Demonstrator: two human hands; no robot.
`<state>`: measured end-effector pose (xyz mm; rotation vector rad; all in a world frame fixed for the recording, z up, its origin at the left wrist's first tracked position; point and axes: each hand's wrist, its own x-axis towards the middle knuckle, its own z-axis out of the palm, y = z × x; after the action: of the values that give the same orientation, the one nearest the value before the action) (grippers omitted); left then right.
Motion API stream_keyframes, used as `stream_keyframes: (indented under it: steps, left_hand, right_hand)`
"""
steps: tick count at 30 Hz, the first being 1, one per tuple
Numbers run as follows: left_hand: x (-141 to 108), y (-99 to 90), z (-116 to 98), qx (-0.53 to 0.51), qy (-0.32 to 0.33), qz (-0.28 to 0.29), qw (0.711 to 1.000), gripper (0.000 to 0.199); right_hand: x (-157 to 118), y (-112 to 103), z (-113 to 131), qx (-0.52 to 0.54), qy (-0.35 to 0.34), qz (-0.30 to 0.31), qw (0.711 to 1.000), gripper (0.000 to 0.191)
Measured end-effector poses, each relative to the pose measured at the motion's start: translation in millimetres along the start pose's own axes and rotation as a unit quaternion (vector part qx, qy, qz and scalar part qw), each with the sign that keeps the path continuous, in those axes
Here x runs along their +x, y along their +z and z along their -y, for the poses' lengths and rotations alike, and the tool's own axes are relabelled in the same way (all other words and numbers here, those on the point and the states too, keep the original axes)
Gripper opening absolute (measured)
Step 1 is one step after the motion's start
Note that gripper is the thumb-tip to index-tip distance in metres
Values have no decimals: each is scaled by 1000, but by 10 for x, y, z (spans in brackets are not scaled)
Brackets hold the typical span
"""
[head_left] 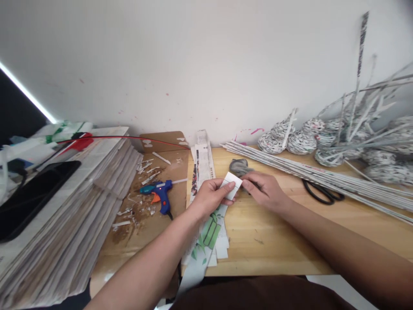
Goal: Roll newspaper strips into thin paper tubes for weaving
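My left hand [213, 194] is closed on a piece of white paper [231, 184] with thin dark lines, the thumb pressing on its face. My right hand [263, 189] pinches the right corner of the same paper between thumb and fingers. Beneath my left hand lie several newspaper strips [203, 161]. A strip with green print [211, 232] runs below that hand toward the table's front edge; whether it joins the held paper I cannot tell. Just behind my hands sits a crumpled grey cloth-like thing [238, 165], partly hidden.
A blue glue gun [163, 196] lies on stained cardboard [129, 245] among white scraps. At left, a tall newspaper stack [97, 193] carries a black phone [35, 198]. Rolled paper sticks [306, 172], black-handled scissors [319, 193] and woven paper balls [301, 142] occupy the right.
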<state>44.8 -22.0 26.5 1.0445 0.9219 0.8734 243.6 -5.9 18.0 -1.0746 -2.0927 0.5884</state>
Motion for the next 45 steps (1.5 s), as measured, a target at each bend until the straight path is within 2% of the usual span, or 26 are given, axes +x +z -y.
stream_keyframes:
  steps: [6, 12, 19, 23, 27, 30, 35, 38, 41, 45]
  left_hand:
    - [20, 15, 53, -10, 22, 6, 1000, 36]
    - [23, 50, 65, -28, 23, -4, 999, 38]
    - [7, 42, 53, -34, 24, 14, 999, 37]
    - [43, -15, 65, -48, 12, -1, 999, 35]
    - [73, -70, 73, -57, 8, -17, 998, 34]
    - [76, -84, 69, -64, 15, -8, 998, 35]
    - [66, -62, 54, -74, 33, 1, 997, 35]
    - [56, -44, 45, -65, 29, -7, 997, 37]
    - [36, -39, 26, -64, 28, -5, 998, 39]
    - [13, -42, 5, -78, 35, 9, 996, 39]
  right_hand:
    - [15, 114, -154, 46, 63, -33, 996, 41]
    - [10, 165, -149, 64, 92, -63, 992, 53]
    - [37, 195, -129, -68, 45, -58, 995, 41]
    - [40, 216, -108, -52, 24, -58, 997, 31]
    - [33, 225, -55, -48, 29, -59, 997, 30]
    - [32, 229, -36, -44, 41, -71, 996, 30]
    - [52, 222, -68, -7, 71, -103, 992, 35]
    - [103, 177, -42, 73, 122, -120, 983, 39]
    - [199, 107, 47, 147, 170, -111, 968, 43]
    - [331, 79, 128, 180, 168, -65, 967, 34]
